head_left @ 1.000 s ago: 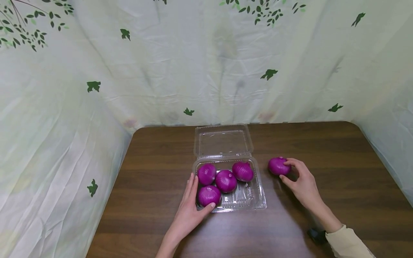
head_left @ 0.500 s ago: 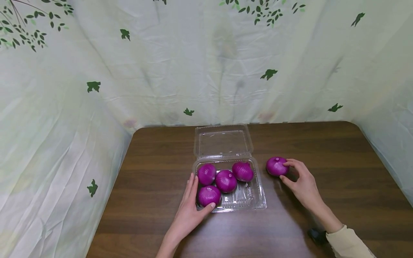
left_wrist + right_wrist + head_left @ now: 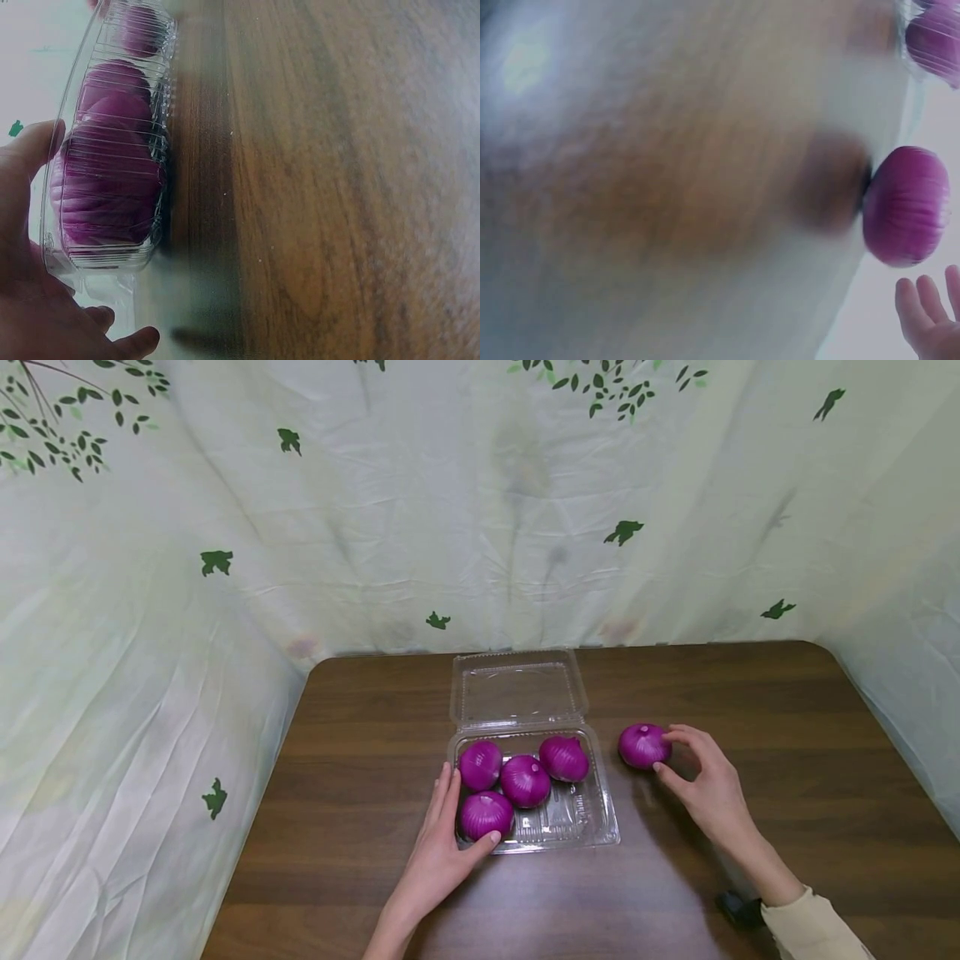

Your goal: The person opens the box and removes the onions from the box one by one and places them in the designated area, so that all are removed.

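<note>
A clear plastic clamshell container (image 3: 573, 827) lies on the table with its lid (image 3: 517, 689) folded back. Several purple onions (image 3: 525, 781) sit inside it, mostly toward the left and back. My left hand (image 3: 438, 856) rests at the container's near left corner, fingers straight along the left side and thumb at the front rim; the left wrist view shows the thumb (image 3: 46, 146) touching the rim. One more onion (image 3: 643, 746) stands on the table to the right. Just beside it is my right hand (image 3: 705, 785), fingers spread; a small gap separates fingertips and onion in the right wrist view.
The brown wooden table (image 3: 360, 760) has rounded far corners. A pale curtain (image 3: 480, 527) printed with green leaves and birds hangs behind it and along both sides. A dark object (image 3: 738, 908) is at the right wrist by the cream sleeve (image 3: 810, 927).
The loose onion has turned upright and shifted slightly left under the right hand's fingers. That hand has since drawn back a little to the right. The left hand and container stay put.
</note>
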`<state>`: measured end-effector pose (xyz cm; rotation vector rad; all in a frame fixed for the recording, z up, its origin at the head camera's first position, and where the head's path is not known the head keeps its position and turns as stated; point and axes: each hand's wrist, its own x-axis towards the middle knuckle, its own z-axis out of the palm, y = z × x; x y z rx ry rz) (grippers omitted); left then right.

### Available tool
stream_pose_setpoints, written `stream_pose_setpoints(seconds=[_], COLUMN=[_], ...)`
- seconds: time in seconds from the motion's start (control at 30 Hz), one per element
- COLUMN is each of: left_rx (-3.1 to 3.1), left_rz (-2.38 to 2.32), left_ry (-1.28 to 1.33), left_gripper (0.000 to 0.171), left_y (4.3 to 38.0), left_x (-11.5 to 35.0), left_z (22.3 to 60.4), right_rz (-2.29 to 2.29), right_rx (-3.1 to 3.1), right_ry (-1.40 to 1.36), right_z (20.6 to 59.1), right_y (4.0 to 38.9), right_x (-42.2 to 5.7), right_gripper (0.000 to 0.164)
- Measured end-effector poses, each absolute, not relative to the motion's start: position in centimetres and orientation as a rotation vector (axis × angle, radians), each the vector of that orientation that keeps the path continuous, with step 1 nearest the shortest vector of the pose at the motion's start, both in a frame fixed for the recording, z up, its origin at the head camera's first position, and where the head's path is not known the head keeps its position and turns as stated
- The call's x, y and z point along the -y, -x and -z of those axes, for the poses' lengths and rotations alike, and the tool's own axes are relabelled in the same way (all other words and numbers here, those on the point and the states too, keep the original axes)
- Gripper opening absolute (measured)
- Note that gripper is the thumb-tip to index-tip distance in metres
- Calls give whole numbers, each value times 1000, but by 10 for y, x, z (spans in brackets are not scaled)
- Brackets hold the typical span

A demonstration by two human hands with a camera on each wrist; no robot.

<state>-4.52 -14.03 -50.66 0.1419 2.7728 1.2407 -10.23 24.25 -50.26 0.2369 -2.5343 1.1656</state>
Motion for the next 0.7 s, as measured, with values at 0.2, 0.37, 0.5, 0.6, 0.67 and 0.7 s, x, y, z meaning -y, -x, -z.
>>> stream_pose_setpoints(seconds=[0.2,0.37,0.5,0.6,0.67,0.7], left_rx=[-2774,-2769,-2766,-2763,-2761,-2759], left_rz=[-1238,-1237,-1235,-1237,-1244,-1247], left_ry=[-139,-132,-129,-132,-132,-132], left_gripper=[106,106,106,106,105,105], left_y=[45,45,45,45,45,45], left_x=[140,140,140,140,140,140], left_z=[506,506,506,506,505,505], right_rz=[-1191,-1215,-1223,-1240,-1254,-1262], right_rx=[2454,2429,2426,2433,2440,2443], right_ry=[-341,-424,-503,-551,-579,-590], right_z=[496,489,486,486,486,486], right_y=[101,99,98,97,97,97], right_x=[-233,-218,-206,-197,-191,-189], right_gripper=[48,50,51,51,51,51])
